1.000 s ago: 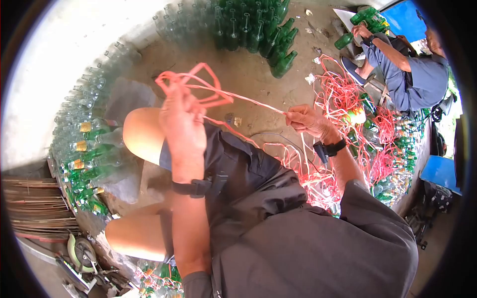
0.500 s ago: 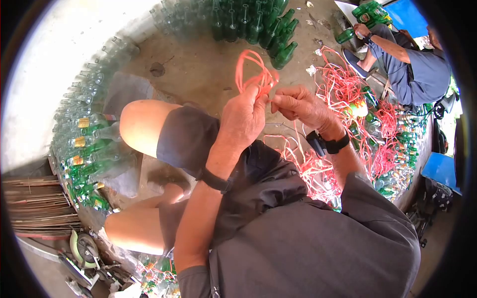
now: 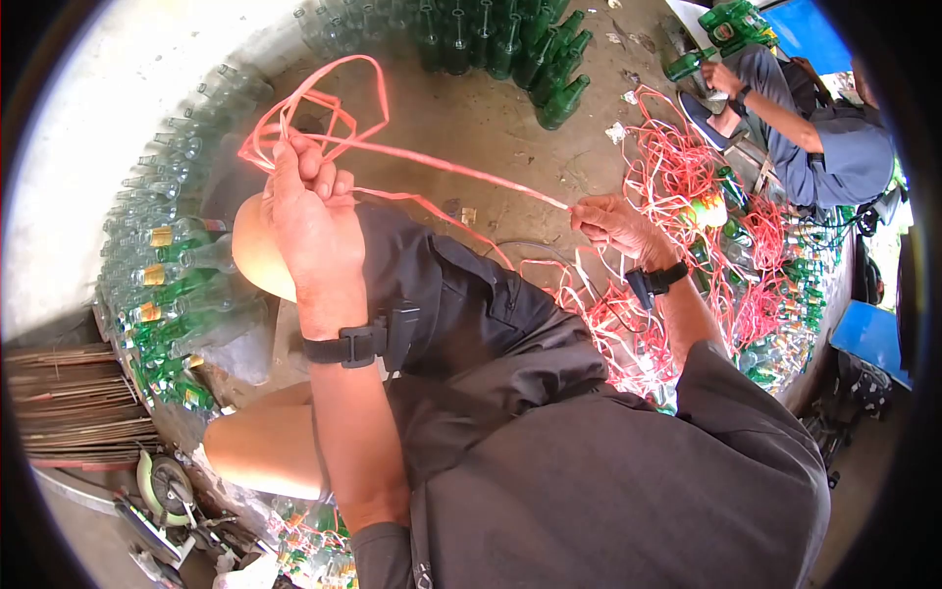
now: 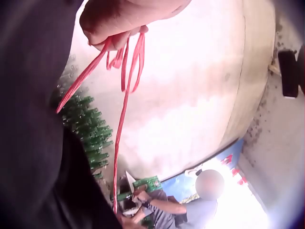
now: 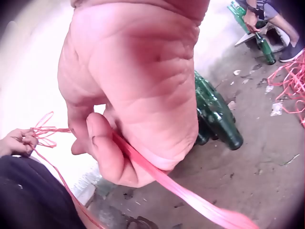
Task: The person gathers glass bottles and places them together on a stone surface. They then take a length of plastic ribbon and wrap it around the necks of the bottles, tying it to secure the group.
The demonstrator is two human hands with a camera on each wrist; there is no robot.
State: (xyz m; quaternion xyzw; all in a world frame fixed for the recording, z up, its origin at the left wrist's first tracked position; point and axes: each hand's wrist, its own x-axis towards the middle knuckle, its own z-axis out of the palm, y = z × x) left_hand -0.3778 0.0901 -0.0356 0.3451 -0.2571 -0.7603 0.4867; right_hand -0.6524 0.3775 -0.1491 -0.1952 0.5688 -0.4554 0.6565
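Observation:
In the head view my left hand (image 3: pixel 319 236) is raised over the left knee, its fingers gripping a loose bunch of loops of pink plastic twine (image 3: pixel 378 93). From there one strand runs taut to my right hand (image 3: pixel 620 228), which pinches it between thumb and fingers. A second strand sags from the left hand across the thigh. The left wrist view shows loops and two lengths of twine (image 4: pixel 120 138) hanging below the fist. Close up in the right wrist view, the flat twine (image 5: pixel 186 193) passes through the curled right fingers (image 5: pixel 112 152).
A tangled heap of pink twine (image 3: pixel 667 172) lies on the floor at right. Green bottles (image 3: pixel 562 103) stand in rows at the back, clear ones (image 3: pixel 152 211) along the left wall. Another person (image 3: pixel 844 152) sits at far right, holding a green bottle (image 3: pixel 689 64). Thin sticks (image 3: pixel 78 407) are stacked lower left.
My hands were apart, came together over the lap with the twine loops, then parted again. The left hand has swung out left with the loops, drawing the strand taut; the right shifted slightly right.

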